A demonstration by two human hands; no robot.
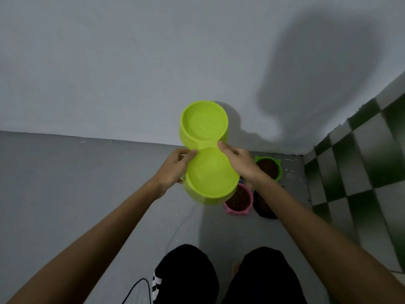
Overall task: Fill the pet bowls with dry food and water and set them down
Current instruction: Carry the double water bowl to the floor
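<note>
A lime-green plastic double pet bowl (208,150), made of two round basins joined at a narrow waist, is held level above the floor, with one basin far and the other near. Both basins appear free of dry food; whether water lies in them cannot be told. The waist is gripped on the left side by the left hand (174,170) and on the right side by the right hand (240,163). On the floor below, to the right, a green plastic bowl with small ears (270,166) is filled with brown kibble. Nearer, a pink plastic bowl (237,200) is likewise filled with kibble, and just beside it on the right a dark bowl (263,205) is seen, partly hidden by the right forearm.
</note>
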